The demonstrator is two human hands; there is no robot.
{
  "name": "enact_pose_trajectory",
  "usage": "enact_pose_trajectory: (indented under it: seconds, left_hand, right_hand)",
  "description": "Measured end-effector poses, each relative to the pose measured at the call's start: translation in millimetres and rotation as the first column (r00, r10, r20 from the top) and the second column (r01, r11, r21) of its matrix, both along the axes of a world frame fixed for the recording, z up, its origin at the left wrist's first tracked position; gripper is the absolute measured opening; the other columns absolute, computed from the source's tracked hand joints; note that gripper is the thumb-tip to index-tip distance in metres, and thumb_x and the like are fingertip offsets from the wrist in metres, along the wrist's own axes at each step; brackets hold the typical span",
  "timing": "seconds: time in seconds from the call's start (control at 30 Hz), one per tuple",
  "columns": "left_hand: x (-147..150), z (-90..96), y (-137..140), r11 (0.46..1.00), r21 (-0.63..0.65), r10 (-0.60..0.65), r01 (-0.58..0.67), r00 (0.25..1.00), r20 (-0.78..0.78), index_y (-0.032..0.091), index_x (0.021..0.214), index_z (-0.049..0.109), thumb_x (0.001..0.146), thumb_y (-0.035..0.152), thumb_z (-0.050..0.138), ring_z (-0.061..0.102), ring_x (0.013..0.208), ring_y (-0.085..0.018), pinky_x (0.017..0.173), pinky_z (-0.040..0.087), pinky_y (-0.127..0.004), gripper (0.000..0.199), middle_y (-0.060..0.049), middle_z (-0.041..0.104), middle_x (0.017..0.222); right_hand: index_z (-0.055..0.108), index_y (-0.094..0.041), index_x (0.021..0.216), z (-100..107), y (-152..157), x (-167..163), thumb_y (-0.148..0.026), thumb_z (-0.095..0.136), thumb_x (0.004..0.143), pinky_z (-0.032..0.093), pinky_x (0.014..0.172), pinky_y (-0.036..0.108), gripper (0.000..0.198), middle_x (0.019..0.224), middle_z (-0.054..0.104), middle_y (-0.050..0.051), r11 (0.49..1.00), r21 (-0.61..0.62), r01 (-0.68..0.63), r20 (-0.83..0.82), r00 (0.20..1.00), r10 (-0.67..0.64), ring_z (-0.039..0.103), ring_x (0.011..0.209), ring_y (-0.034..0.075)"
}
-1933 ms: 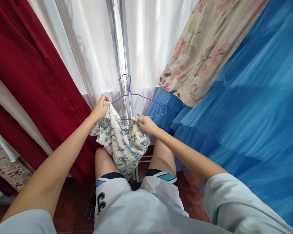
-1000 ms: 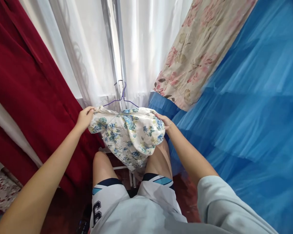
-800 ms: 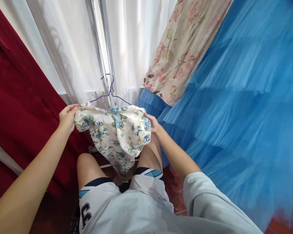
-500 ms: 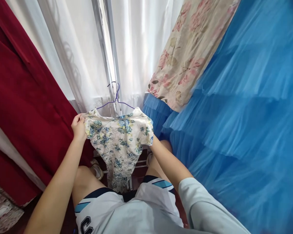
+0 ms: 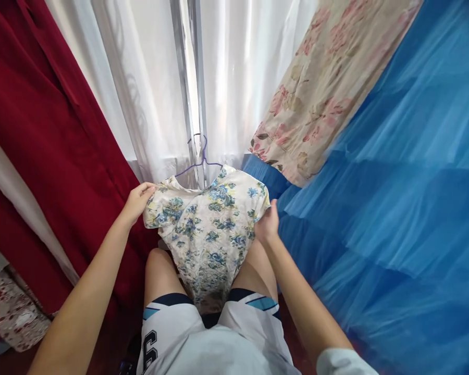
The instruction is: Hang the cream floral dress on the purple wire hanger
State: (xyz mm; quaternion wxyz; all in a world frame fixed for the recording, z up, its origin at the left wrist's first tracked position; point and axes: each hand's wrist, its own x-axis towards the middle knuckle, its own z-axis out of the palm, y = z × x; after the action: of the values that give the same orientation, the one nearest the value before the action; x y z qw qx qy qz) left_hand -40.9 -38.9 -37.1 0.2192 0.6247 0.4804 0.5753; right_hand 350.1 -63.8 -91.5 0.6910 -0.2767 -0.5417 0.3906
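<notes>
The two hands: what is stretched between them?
In the head view, a small floral dress on a purple wire hanger spans the gap. The left hand grips one sleeve, the right hand the other side.

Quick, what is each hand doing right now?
Left hand: closed on the left sleeve of the floral dress.
Right hand: gripping the dress's right sleeve edge.
The dress hangs on a purple hanger.

White cotton dress with blue and yellow flowers (image 5: 209, 224) on thin purple wire hanger (image 5: 201, 159), beside deep red velvet curtain (image 5: 42, 130), sheer white curtain (image 5: 234, 78), blue tulle (image 5: 394, 182).
</notes>
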Motion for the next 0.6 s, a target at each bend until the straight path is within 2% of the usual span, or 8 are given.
enact_pose_trajectory:
  seconds: [0.07,0.17,0.23,0.3,0.4,0.47,0.53,0.6]
  left_hand:
    - [6.1,2.0,-9.6,0.999,-0.007,-0.032,0.033,0.987,0.160,0.018,0.089,0.069,0.076,0.042,0.070,0.060,0.070,-0.018,0.062,0.047,-0.026,0.027,-0.004,0.067,0.079]
    - [19.7,11.8,-24.9,0.999,0.051,-0.009,-0.008,0.943,0.332,0.018,0.087,0.069,0.075,0.040,0.072,0.062,0.069,-0.017,0.062,0.049,-0.026,0.024,-0.003,0.068,0.080]
    - [32.3,24.7,-32.5,0.998,0.063,-0.020,-0.005,0.921,0.389,0.018,0.086,0.069,0.075,0.039,0.072,0.063,0.069,-0.017,0.063,0.051,-0.027,0.024,-0.004,0.069,0.082]
    - [46.9,41.0,-36.0,0.998,0.057,-0.048,0.029,0.925,0.377,0.017,0.087,0.068,0.075,0.040,0.073,0.065,0.070,-0.018,0.064,0.052,-0.028,0.026,-0.004,0.070,0.082]
    - [67.4,64.4,-32.7,0.995,0.059,-0.089,0.076,0.959,0.270,0.016,0.090,0.068,0.076,0.044,0.071,0.065,0.072,-0.021,0.064,0.052,-0.030,0.032,-0.005,0.069,0.079]
    - [75.9,73.2,-26.3,0.991,0.107,-0.100,0.086,0.986,0.135,0.016,0.092,0.068,0.078,0.046,0.068,0.065,0.078,-0.022,0.067,0.052,-0.030,0.033,-0.006,0.069,0.082]
    - [79.6,71.9,-19.3,0.980,0.184,-0.058,0.071,0.995,-0.076,0.017,0.094,0.068,0.080,0.041,0.065,0.064,0.083,-0.023,0.071,0.050,-0.030,0.027,-0.005,0.069,0.087]
    - [81.0,58.8,-14.3,0.971,0.237,0.032,0.043,0.953,-0.302,0.019,0.090,0.068,0.081,0.032,0.060,0.061,0.079,-0.021,0.071,0.047,-0.030,0.017,-0.003,0.067,0.082]
  right_hand:
    - [0.067,-0.027,0.113,8.2,0.0,7.8,-0.064,0.046,0.091,0.059,0.086,0.043,0.048,0.113,0.072,0.005,0.998,-0.047,0.028,-0.069,0.997,-0.031,0.068,0.109,0.026]
    - [0.069,-0.024,0.103,29.1,3.6,21.5,-0.053,0.067,0.080,0.058,0.088,0.040,0.037,0.104,0.075,0.004,0.994,-0.092,0.054,-0.119,0.991,-0.065,0.070,0.105,0.026]
    - [0.070,-0.021,0.093,46.4,12.2,31.5,-0.046,0.072,0.076,0.060,0.085,0.039,0.031,0.095,0.076,0.004,0.993,-0.107,0.048,-0.145,0.987,-0.063,0.071,0.100,0.027]
    - [0.070,-0.019,0.087,63.0,24.2,43.2,-0.042,0.074,0.074,0.061,0.082,0.039,0.026,0.089,0.077,0.004,0.990,-0.118,0.075,-0.195,0.976,-0.097,0.072,0.097,0.027]
    - [0.070,-0.019,0.088,78.7,35.7,61.8,-0.039,0.072,0.074,0.061,0.080,0.040,0.025,0.091,0.076,0.004,0.982,-0.086,0.169,-0.271,0.945,-0.186,0.072,0.098,0.027]
    - [0.070,-0.020,0.095,77.4,28.4,69.5,-0.041,0.071,0.076,0.061,0.083,0.040,0.028,0.100,0.076,0.005,0.970,-0.037,0.240,-0.292,0.926,-0.240,0.071,0.102,0.027]
    - [0.070,-0.022,0.106,63.4,3.4,67.9,-0.045,0.068,0.080,0.059,0.090,0.042,0.034,0.114,0.073,0.006,0.952,0.008,0.307,-0.279,0.915,-0.293,0.068,0.111,0.026]
    - [0.064,-0.029,0.123,37.8,-37.3,55.3,-0.049,0.060,0.087,0.054,0.100,0.047,0.041,0.129,0.066,0.005,0.932,0.016,0.362,-0.240,0.906,-0.348,0.062,0.123,0.026]
